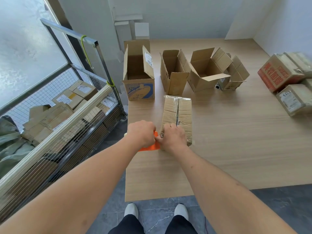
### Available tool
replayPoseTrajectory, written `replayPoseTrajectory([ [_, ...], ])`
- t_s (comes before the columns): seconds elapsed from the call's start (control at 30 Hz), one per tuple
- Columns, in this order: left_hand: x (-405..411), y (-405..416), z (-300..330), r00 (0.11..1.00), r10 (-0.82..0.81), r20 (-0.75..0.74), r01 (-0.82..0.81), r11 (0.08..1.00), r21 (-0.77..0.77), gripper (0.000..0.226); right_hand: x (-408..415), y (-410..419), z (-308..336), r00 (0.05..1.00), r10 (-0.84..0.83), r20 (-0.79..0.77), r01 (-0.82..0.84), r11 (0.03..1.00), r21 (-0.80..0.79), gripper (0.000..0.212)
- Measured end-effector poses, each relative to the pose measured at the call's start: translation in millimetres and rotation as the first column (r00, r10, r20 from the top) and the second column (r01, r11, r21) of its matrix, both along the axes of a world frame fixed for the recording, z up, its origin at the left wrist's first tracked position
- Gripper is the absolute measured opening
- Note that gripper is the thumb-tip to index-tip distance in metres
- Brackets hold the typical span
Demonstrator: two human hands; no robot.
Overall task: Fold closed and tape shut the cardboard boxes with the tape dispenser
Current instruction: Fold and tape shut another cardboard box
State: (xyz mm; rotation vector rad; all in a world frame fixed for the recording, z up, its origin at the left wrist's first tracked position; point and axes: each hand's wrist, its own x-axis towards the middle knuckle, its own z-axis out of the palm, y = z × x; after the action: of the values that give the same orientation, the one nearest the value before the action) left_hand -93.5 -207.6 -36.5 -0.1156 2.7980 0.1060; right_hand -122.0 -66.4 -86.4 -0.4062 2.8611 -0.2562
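A closed brown cardboard box [180, 112] lies on the wooden table [236, 141], with clear tape running along its top seam. My left hand [141, 132] grips the orange tape dispenser [150, 146] at the box's near end. My right hand [172, 135] rests on the near end of the box, its fingers curled against the taped edge beside the dispenser. Behind it stand open boxes: one with a blue print [138, 73], a plain one [173, 71], and a wider one [207, 70] with its flaps spread.
A smaller open box [234, 73] sits at the back. Closed boxes [287, 85] lie at the table's right edge. A wire cage trolley [67, 115] full of boxes stands to the left. My feet are on grey floor tiles.
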Motion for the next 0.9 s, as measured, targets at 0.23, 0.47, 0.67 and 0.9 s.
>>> replayPoseTrajectory([
  [0.23, -5, 6, 5, 0.995, 0.077, 0.063, -0.078, 0.997, 0.011, 0.036, -3, 2, 0, 0.998, 0.051, 0.027, -0.052, 0.999, 0.013, 0.053],
  [0.47, 12, 6, -25, 0.983, 0.175, 0.049, -0.175, 0.985, 0.002, 0.023, 2, 7, -3, 0.994, 0.088, 0.067, -0.087, 0.996, -0.012, 0.042],
  [0.67, 19, -2, -49, 0.980, 0.173, -0.099, -0.168, 0.984, 0.063, 0.016, -2, 6, -5, 1.000, 0.025, 0.002, -0.025, 0.999, -0.049, 0.038],
  [0.9, 28, -4, -68, 0.953, 0.279, -0.118, -0.257, 0.951, 0.171, 0.063, 4, 1, -19, 0.983, -0.031, -0.180, 0.013, 0.995, -0.099, 0.035],
])
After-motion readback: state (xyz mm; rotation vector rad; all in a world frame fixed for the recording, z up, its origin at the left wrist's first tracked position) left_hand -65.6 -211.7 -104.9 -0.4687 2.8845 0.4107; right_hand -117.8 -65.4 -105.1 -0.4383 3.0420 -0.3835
